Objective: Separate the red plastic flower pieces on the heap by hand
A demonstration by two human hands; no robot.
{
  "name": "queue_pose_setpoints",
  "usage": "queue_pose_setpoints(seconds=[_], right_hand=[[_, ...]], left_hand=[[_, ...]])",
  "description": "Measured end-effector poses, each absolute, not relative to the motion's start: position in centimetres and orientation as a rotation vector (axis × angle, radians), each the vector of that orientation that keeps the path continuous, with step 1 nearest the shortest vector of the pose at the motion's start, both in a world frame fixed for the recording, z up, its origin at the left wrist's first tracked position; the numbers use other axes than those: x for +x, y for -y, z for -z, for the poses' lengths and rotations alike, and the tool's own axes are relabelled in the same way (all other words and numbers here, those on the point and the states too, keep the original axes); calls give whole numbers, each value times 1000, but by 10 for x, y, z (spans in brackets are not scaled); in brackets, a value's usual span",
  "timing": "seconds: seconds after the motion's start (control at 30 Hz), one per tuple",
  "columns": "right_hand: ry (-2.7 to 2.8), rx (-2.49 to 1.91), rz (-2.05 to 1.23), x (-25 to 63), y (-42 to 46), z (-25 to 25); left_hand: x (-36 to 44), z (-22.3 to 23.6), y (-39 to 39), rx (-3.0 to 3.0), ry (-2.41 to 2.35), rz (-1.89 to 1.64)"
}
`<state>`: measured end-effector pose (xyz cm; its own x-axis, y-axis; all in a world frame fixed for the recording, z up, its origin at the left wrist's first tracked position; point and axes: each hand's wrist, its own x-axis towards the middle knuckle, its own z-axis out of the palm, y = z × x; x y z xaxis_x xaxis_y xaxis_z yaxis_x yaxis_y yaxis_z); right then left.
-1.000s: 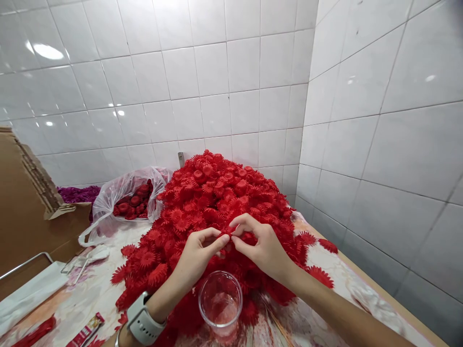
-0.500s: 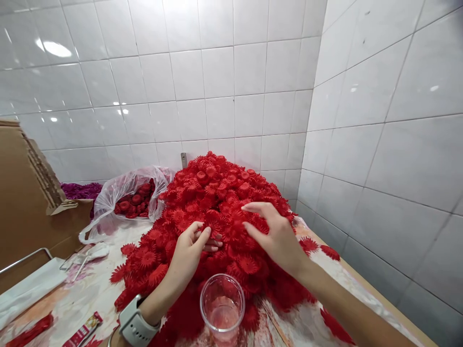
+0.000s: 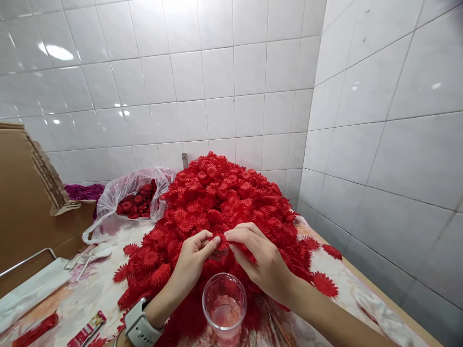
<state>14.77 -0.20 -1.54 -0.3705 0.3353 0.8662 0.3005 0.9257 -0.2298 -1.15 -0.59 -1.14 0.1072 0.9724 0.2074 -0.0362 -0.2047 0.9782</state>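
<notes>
A large heap of red fringed fabric flowers [image 3: 217, 188] rises in front of me. My left hand [image 3: 198, 251], with a watch on its wrist, pinches one red flower [image 3: 223, 243] between thumb and fingers at the front of the heap. From the other side, my right hand [image 3: 258, 253] has its curled fingertips on the same flower's edge. Most of that flower is hidden by the fingers. Just below both hands stands a clear plastic cup [image 3: 224, 308] with some liquid at its bottom.
A clear plastic bag [image 3: 108, 202] of darker red flowers lies left of the heap, before a purple pile [image 3: 83, 191]. A cardboard box [image 3: 29, 188] stands far left. A small wrapped packet [image 3: 87, 329] lies near the front. Tiled wall [image 3: 379, 231] borders the right.
My right hand has moved down and left from over the heap to the flower in my left hand, and its fingers have closed in. My left hand has barely moved.
</notes>
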Motion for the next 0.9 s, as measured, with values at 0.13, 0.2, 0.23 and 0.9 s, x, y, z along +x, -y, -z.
queue_pose_setpoints(seconds=[0.13, 0.2, 0.23, 0.9], right_hand=[[1927, -595, -251, 146, 2, 16], [1906, -654, -356, 145, 2, 16], [1898, -665, -399, 145, 2, 16], [1277, -856, -251, 175, -19, -3]], left_hand=[[-11, 7, 8, 1429, -1057, -1250], [-11, 5, 10, 1480, -1081, -1246], [-11, 4, 10, 1499, -1091, -1249], [-13, 6, 9, 1413, -1086, -1277]])
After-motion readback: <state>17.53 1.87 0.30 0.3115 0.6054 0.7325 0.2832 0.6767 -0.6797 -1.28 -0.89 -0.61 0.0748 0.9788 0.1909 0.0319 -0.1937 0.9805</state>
